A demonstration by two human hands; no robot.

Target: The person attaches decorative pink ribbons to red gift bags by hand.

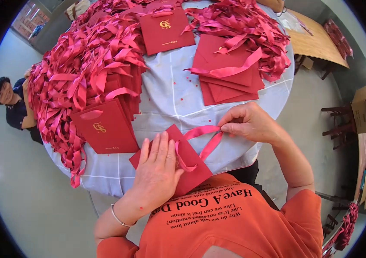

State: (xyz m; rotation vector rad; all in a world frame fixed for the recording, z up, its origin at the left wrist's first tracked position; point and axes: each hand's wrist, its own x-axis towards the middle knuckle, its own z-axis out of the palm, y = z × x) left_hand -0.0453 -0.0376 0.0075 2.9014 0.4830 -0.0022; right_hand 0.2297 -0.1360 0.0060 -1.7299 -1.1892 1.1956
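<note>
In front of me a small red paper gift bag (191,172) lies tilted at the near edge of the table. My left hand (159,165) rests flat on it, fingers stretched out, pressing it down. A pinkish-red ribbon handle (211,146) runs out from the bag to the right. Its far end is pinched between the thumb and forefinger of my right hand (245,122). Left of my hands stands a row of red gift bags (109,135) with gold print and ribbons. Beyond my right hand lies a stack of red bags (230,86) with a loose ribbon across it.
A white cloth (165,81) covers the round table. Heaps of ribboned bags (84,60) fill its left side; another heap (251,26) lies far right. A single bag (165,32) lies at the back. A person (13,96) is at the left. Cardboard boxes (363,109) stand at the right.
</note>
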